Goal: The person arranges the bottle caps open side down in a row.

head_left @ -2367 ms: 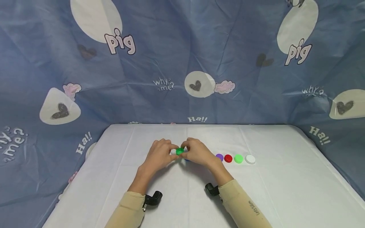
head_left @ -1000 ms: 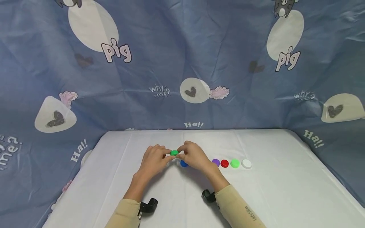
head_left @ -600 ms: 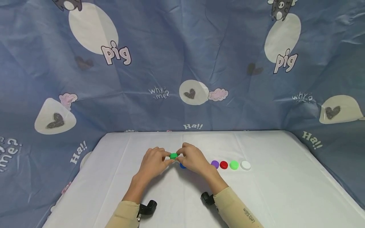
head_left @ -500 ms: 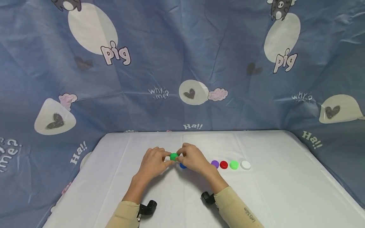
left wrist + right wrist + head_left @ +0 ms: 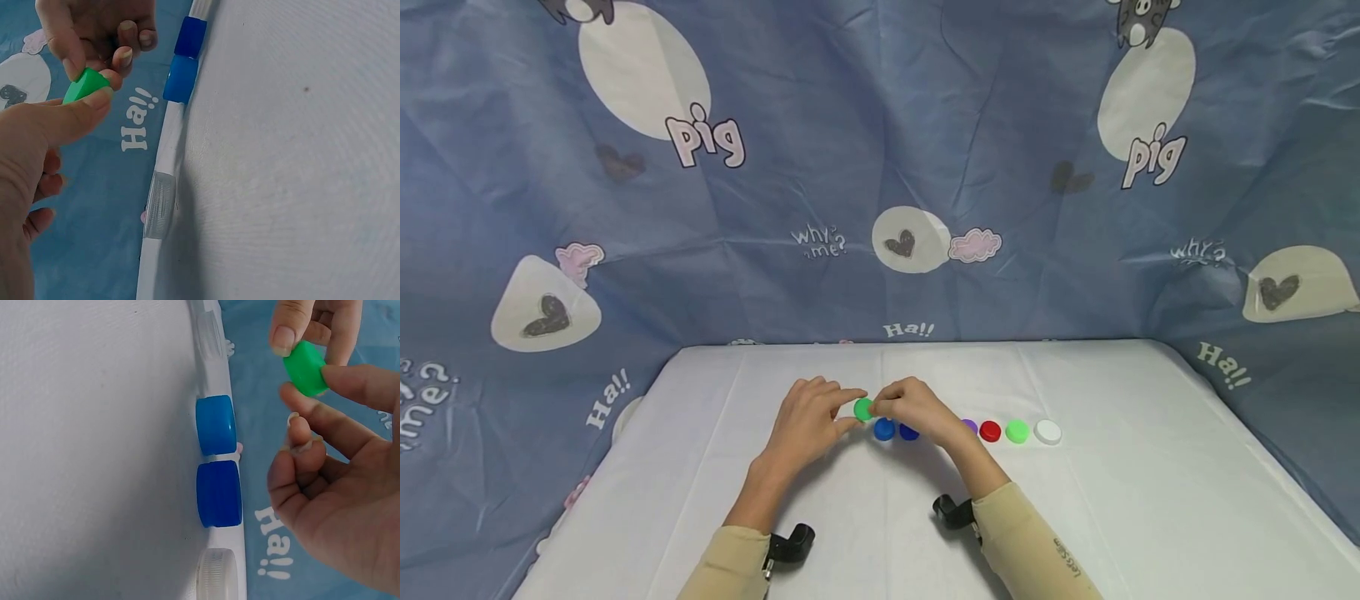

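Note:
A green bottle cap (image 5: 862, 409) is held above the white tabletop between both hands. My left hand (image 5: 805, 422) has its index finger and thumb at opposite edges of the cap. My right hand (image 5: 922, 412) pinches its right side with thumb and index finger. In the right wrist view, the green cap (image 5: 305, 369) stands tilted, and the left thumb touches its upper edge. Below it on the table sit a light blue cap (image 5: 884, 429) and a dark blue cap (image 5: 909, 432), side by side. My right hand and wrist hide part of the row.
To the right, the row has purple (image 5: 970, 426), red (image 5: 990, 431), light green (image 5: 1017, 431) and white (image 5: 1048, 432) caps. Clear ridged caps lie on either side of the blue pair: one (image 5: 160, 206) before the light blue, another (image 5: 217, 575) past the dark blue. A patterned blue cloth (image 5: 775, 292) surrounds the table.
The green cap has been turned between the fingers and now shows its flat face. My right hand has shifted its hold slightly, uncovering the dark blue cap. My left hand's fingers have spread a little.

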{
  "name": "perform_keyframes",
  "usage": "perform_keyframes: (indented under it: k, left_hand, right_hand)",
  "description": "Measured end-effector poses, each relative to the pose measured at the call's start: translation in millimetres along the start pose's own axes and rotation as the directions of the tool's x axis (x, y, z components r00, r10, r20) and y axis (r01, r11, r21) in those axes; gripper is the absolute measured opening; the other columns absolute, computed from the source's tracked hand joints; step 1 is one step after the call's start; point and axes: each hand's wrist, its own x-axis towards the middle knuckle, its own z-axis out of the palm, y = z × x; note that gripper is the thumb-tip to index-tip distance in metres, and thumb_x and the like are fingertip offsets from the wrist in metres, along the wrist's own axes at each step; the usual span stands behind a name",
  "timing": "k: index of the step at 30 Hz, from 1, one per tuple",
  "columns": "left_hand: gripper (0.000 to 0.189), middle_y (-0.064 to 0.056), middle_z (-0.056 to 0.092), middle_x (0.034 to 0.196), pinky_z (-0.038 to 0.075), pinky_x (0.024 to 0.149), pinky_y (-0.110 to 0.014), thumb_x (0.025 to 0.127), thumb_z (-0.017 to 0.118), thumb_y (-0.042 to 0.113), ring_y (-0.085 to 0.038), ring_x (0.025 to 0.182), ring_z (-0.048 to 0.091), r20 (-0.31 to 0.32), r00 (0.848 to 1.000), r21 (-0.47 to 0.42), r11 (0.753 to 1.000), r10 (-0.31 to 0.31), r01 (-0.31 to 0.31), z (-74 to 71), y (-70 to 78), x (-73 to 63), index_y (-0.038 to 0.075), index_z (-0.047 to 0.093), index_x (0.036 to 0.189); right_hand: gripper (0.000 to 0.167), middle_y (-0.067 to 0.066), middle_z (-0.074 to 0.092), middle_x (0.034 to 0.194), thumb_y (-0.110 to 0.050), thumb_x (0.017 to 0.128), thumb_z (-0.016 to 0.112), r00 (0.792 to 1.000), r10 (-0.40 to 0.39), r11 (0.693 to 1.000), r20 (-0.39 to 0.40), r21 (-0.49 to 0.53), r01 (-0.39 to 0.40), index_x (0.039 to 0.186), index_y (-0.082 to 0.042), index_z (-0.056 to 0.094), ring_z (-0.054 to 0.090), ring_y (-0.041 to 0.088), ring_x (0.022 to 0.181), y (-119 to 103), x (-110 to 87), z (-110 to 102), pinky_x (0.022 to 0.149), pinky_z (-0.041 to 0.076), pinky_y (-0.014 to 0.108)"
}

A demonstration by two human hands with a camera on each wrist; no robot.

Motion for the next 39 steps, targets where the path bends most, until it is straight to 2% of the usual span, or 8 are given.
perform_keyframes:
  k: [7, 13, 17, 21, 25, 31, 39]
  left_hand:
    - [0.038, 0.016, 0.046, 0.062, 0.032, 0.070, -0.027, 0.074, 0.086, 0.035, -0.007, 0.063, 0.035, -0.024, 1.000, 0.006, 1.000, 0.016, -0.016, -0.1, 0.6, 0.2, 0.034, 0.076, 0.110]
    - [0.033, 0.017, 0.045, 0.062, 0.032, 0.071, -0.027, 0.075, 0.085, 0.038, -0.006, 0.063, 0.036, -0.007, 1.000, 0.008, 1.000, -0.012, 0.012, 1.6, -0.1, -1.1, 0.036, 0.077, 0.107]
    - [0.032, 0.016, 0.044, 0.061, 0.033, 0.071, -0.028, 0.076, 0.085, 0.039, -0.006, 0.063, 0.036, 0.002, 0.999, 0.002, 0.999, -0.050, 0.050, 3.0, -1.0, -1.4, 0.034, 0.077, 0.106]
    - [0.033, 0.013, 0.041, 0.059, 0.030, 0.069, -0.030, 0.076, 0.085, 0.039, -0.009, 0.061, 0.034, 0.020, 0.995, -0.020, 0.995, -0.098, 0.098, 4.5, -2.1, -1.5, 0.031, 0.077, 0.108]
    - [0.034, 0.011, 0.039, 0.058, 0.029, 0.067, -0.030, 0.077, 0.084, 0.040, -0.010, 0.059, 0.033, 0.034, 0.991, -0.042, 0.990, -0.130, 0.132, 4.8, -2.8, -2.0, 0.028, 0.078, 0.109]
    - [0.036, 0.010, 0.039, 0.058, 0.029, 0.066, -0.030, 0.077, 0.083, 0.041, -0.010, 0.059, 0.032, 0.053, 0.989, -0.063, 0.987, -0.141, 0.145, 3.6, -3.5, -2.2, 0.026, 0.078, 0.109]
    - [0.031, 0.011, 0.043, 0.059, 0.029, 0.066, -0.029, 0.078, 0.083, 0.040, -0.010, 0.060, 0.035, 0.091, 0.981, -0.083, 0.980, -0.172, 0.180, 2.3, -0.8, -0.7, 0.028, 0.078, 0.107]
  right_hand:
    - [0.023, 0.003, 0.073, 0.099, -0.027, 0.087, 0.066, 1.000, 0.010, 1.000, 0.009, -0.007, -0.010, 0.097, -0.010, 0.079, 0.062, 0.014, 0.088, 3, 1.0, 1, 0.081, 0.051, 0.032]
    - [0.025, 0.002, 0.074, 0.103, -0.030, 0.089, 0.065, 1.000, 0.001, 0.997, 0.007, -0.079, 0.000, 0.101, -0.013, 0.079, 0.064, 0.014, 0.093, 3, 2.0, 2, 0.084, 0.052, 0.034]
    - [0.026, 0.002, 0.069, 0.095, -0.028, 0.088, 0.067, 0.999, -0.034, 0.991, -0.013, -0.126, 0.032, 0.107, -0.012, 0.076, 0.058, 0.014, 0.083, 1, 3.4, 4, 0.072, 0.047, 0.030]
    - [0.025, 0.003, 0.059, 0.081, -0.020, 0.086, 0.071, 0.993, -0.108, 0.978, -0.050, -0.186, 0.097, 0.108, -0.011, 0.075, 0.049, 0.014, 0.072, 0, 5.4, 6, 0.063, 0.041, 0.027]
    - [0.025, 0.000, 0.056, 0.078, -0.016, 0.083, 0.074, 0.984, -0.166, 0.956, -0.067, -0.255, 0.144, 0.107, -0.011, 0.075, 0.048, 0.012, 0.069, -1, 6.8, 9, 0.060, 0.040, 0.025]
    - [0.024, -0.002, 0.054, 0.078, -0.019, 0.082, 0.077, 0.977, -0.195, 0.932, -0.080, -0.324, 0.159, 0.104, -0.013, 0.076, 0.048, 0.012, 0.067, -2, 6.7, 13, 0.059, 0.039, 0.025]
    - [0.025, -0.002, 0.054, 0.078, -0.021, 0.083, 0.077, 0.976, -0.201, 0.916, -0.084, -0.370, 0.157, 0.106, -0.013, 0.076, 0.047, 0.011, 0.066, -2, 5.5, 15, 0.056, 0.038, 0.024]
